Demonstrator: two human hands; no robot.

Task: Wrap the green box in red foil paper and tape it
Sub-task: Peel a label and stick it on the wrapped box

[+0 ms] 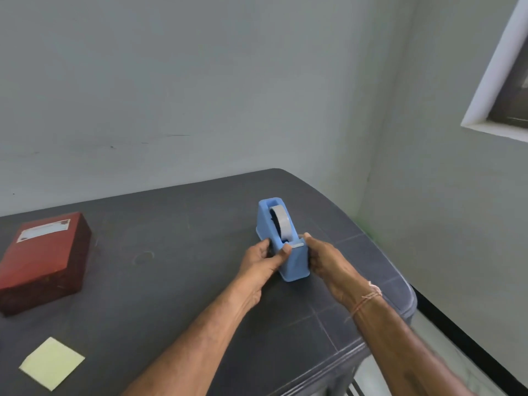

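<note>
Fingers of L hand (pixel 261 265), R hand (pixel 325 260) grip tape dispenser (pixel 295 264); red box (pixel 43 260), note (pixel 52 362) apart.

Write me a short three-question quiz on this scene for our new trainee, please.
1. True or false: the left hand and the right hand both grip the blue tape dispenser.
2. Where does the red-wrapped box lie relative to the dispenser? A) to its left, apart from it; B) touching it; C) stacked on it.
3. Fill in: the square sheet at the near left of the table is pale ____.
Key: 1 true; 2 A; 3 yellow.
</note>
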